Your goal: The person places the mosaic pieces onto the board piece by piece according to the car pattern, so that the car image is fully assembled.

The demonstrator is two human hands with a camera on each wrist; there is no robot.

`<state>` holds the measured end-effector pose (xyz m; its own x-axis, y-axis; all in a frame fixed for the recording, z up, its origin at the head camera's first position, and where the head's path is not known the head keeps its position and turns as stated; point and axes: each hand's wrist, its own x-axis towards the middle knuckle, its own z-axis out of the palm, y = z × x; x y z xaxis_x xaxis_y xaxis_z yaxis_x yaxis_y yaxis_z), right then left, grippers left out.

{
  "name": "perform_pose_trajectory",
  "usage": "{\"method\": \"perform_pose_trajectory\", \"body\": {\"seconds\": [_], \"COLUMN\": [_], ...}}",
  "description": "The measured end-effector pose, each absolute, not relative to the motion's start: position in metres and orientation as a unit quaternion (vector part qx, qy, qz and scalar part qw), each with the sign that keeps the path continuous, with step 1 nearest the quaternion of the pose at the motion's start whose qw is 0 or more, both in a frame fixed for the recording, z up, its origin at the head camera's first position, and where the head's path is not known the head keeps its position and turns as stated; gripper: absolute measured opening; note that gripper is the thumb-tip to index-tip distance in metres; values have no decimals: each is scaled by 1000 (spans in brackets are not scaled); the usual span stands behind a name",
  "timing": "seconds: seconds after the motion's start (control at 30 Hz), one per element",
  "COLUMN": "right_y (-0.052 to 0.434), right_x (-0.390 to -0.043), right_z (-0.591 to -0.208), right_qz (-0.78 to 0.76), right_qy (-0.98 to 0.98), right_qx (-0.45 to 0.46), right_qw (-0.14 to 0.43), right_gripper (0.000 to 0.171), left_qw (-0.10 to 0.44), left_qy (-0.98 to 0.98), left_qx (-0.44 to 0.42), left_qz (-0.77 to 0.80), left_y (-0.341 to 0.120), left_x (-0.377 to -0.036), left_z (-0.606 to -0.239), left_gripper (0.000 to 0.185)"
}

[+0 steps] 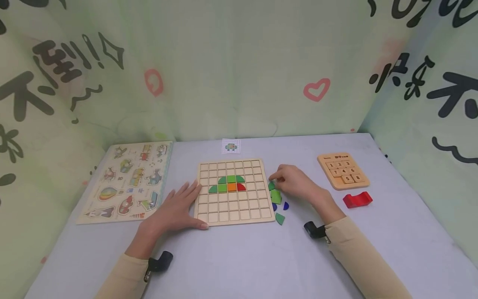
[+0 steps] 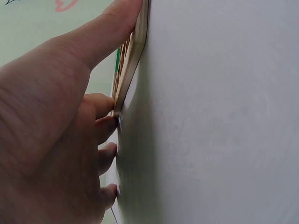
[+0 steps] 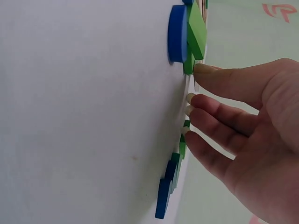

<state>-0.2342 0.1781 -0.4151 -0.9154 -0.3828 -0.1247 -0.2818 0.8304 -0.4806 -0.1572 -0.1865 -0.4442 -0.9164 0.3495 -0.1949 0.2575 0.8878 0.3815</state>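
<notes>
A wooden grid board (image 1: 233, 207) lies at the table's centre. Green, orange and red pieces (image 1: 228, 185) form a dome in its middle rows. My left hand (image 1: 184, 205) lies flat on the table against the board's left edge, its thumb along the near left corner; the left wrist view has the thumb (image 2: 112, 32) pressed on the board's rim (image 2: 135, 46). My right hand (image 1: 274, 179) is just right of the board, fingertips down among loose green pieces (image 1: 276, 196) and blue pieces (image 1: 285, 205). In the right wrist view the thumb (image 3: 219, 77) touches a green piece (image 3: 196, 32).
A picture peg puzzle (image 1: 128, 180) lies at the left. A wooden number puzzle (image 1: 343, 170) and a red block (image 1: 357, 199) sit at the right. A small pattern card (image 1: 230, 146) lies behind the board. Printed cloth walls close in the back and both sides.
</notes>
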Motion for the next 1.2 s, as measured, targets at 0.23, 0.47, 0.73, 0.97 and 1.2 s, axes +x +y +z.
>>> {"method": "perform_pose_trajectory", "body": {"seconds": [0.23,0.47,0.73,0.97,1.2], "right_y": [174,171,166,153,136], "right_x": [-234,-232,-230,-229,-228], "right_z": [-418,-412,-408,-407,-409], "right_qz": [-215,-245,-259,-291,-303], "right_qy": [951,946,939,935,930], "right_qx": [-198,-192,-217,-191,-193], "right_qw": [98,91,70,69,72], "right_gripper": [23,11,32,17,11], "left_qw": [133,128,128,126,132], "left_qy": [962,962,963,963,963], "left_qx": [156,157,155,159,155], "left_qz": [183,183,177,179,178], "left_y": [-187,-188,-188,-187,-187], "left_x": [-156,-154,-156,-156,-157], "left_z": [-444,-444,-444,-443,-443], "left_gripper": [128,127,128,128,128]}}
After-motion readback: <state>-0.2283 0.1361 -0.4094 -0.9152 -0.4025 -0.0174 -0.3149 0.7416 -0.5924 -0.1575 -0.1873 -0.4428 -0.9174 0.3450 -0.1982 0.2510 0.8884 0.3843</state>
